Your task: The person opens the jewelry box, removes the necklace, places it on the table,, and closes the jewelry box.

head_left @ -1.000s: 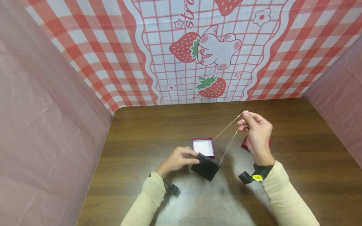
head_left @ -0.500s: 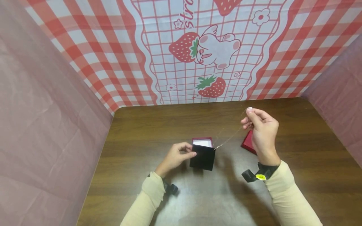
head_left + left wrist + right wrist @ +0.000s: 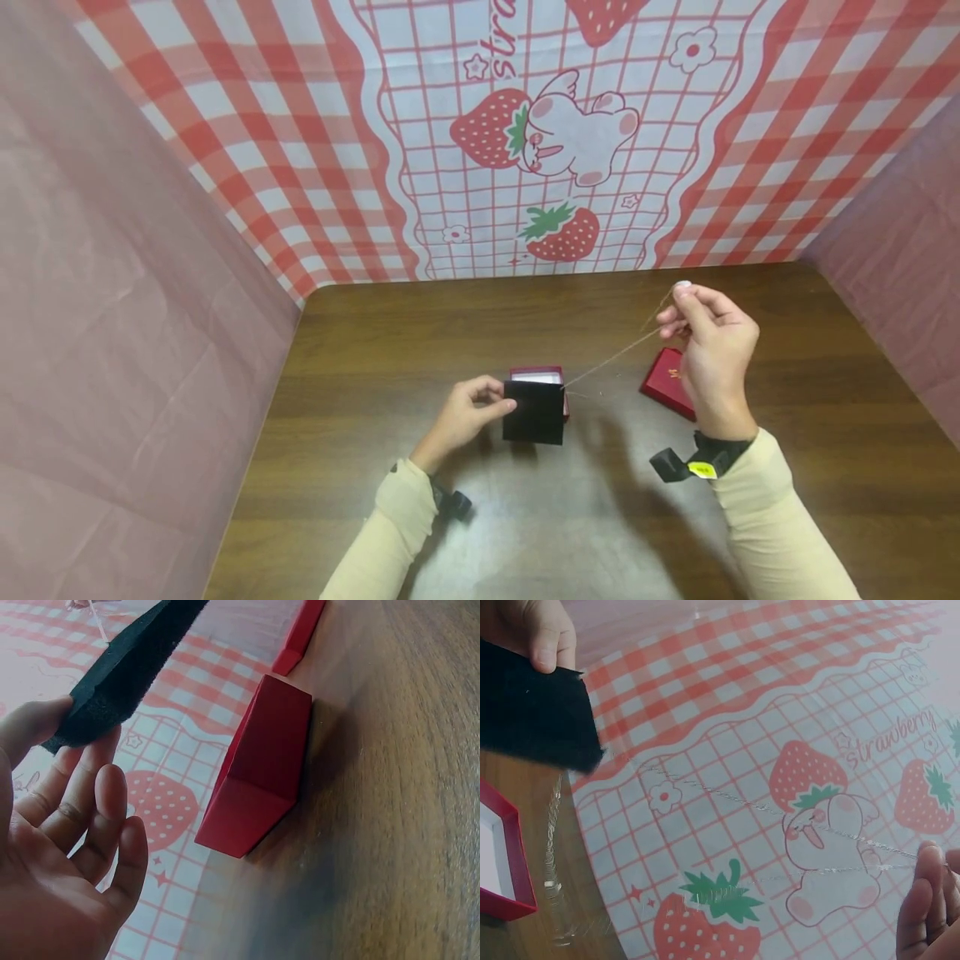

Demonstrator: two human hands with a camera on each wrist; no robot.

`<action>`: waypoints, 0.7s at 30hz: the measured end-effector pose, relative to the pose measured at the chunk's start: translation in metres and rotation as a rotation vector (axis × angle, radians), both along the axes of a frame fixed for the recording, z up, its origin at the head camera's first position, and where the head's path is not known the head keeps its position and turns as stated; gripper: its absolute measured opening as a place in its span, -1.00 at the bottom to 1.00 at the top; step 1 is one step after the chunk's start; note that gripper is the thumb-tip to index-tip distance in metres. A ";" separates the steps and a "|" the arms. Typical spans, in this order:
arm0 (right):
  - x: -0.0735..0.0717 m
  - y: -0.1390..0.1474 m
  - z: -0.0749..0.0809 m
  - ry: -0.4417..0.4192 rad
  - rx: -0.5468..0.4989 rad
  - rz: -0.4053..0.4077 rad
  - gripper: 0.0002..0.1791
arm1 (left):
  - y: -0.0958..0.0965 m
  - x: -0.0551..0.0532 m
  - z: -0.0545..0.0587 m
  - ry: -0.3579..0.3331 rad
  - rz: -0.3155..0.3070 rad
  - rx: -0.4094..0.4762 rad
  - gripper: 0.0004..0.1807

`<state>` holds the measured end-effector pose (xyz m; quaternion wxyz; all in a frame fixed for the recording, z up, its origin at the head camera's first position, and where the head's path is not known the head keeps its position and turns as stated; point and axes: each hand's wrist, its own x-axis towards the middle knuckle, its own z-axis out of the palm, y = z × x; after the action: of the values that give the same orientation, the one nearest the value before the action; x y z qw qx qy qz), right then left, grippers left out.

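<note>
My left hand (image 3: 467, 421) pinches a black square jewelry-box insert (image 3: 534, 414) by its left edge, thumb on the near face. The left wrist view shows this soft, thick insert (image 3: 112, 682) between thumb and fingertips, above the table. My right hand (image 3: 716, 354) is raised at the right, pinching a thin necklace chain (image 3: 611, 358) between thumb and fingertips. One strand stretches from there to the insert's upper right corner. In the right wrist view the chain (image 3: 742, 801) also has a blurred loose length hanging beneath that corner.
Just behind the insert sits an open red box base (image 3: 270, 742) with a white inside, partly covered in the head view. Its red lid (image 3: 663, 387) lies on the wooden table (image 3: 375, 350) beside my right wrist. A strawberry-print cloth (image 3: 420, 150) hangs behind.
My right hand has moved right, drawing the chain along; one of its two strands now swings loose. The insert has shifted up and left and turned squarer to the head view.
</note>
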<state>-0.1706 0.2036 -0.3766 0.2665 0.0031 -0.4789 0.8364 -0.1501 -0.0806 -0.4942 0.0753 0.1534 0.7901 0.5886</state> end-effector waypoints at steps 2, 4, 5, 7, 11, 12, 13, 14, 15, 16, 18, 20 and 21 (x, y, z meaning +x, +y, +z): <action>-0.001 0.001 0.001 0.006 -0.031 -0.030 -0.87 | -0.001 0.000 0.000 0.001 0.006 0.001 -0.80; -0.003 0.003 0.002 0.014 -0.050 -0.062 -0.88 | -0.002 0.000 0.001 0.001 0.011 0.002 -0.81; -0.003 0.004 0.002 0.020 -0.062 -0.072 -0.88 | -0.002 0.000 0.001 -0.003 0.016 0.013 -0.82; -0.004 0.006 0.003 0.028 -0.075 -0.086 -0.86 | -0.002 0.000 0.001 -0.014 0.025 0.043 -0.85; -0.005 0.011 0.005 0.032 -0.067 -0.093 -0.83 | -0.005 -0.001 0.001 -0.039 0.053 0.114 -0.87; -0.005 0.011 0.005 0.034 -0.063 -0.093 -0.82 | -0.006 -0.001 0.001 -0.038 0.060 0.124 -0.88; -0.005 0.012 0.006 0.038 -0.067 -0.092 -0.83 | -0.007 -0.001 0.001 -0.037 0.069 0.127 -0.88; -0.005 0.013 0.006 0.042 -0.071 -0.095 -0.83 | -0.008 -0.001 0.001 -0.037 0.078 0.127 -0.88; -0.006 0.014 0.007 0.050 -0.078 -0.097 -0.83 | -0.009 -0.001 0.000 -0.034 0.085 0.128 -0.88; -0.006 0.015 0.007 0.059 -0.088 -0.100 -0.84 | -0.010 -0.001 0.000 -0.031 0.091 0.127 -0.88; -0.007 0.017 0.009 0.078 -0.109 -0.104 -0.85 | -0.012 -0.002 -0.001 -0.028 0.107 0.131 -0.87; -0.007 0.019 0.011 0.087 -0.110 -0.103 -0.87 | -0.014 -0.002 -0.001 -0.028 0.124 0.137 -0.87; -0.007 0.019 0.011 0.090 -0.106 -0.099 -0.87 | -0.014 -0.002 -0.001 -0.029 0.132 0.141 -0.86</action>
<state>-0.1779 0.2231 -0.3653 0.3288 0.0028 -0.4210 0.8454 -0.1524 -0.0948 -0.4954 0.0367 0.0976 0.7540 0.6485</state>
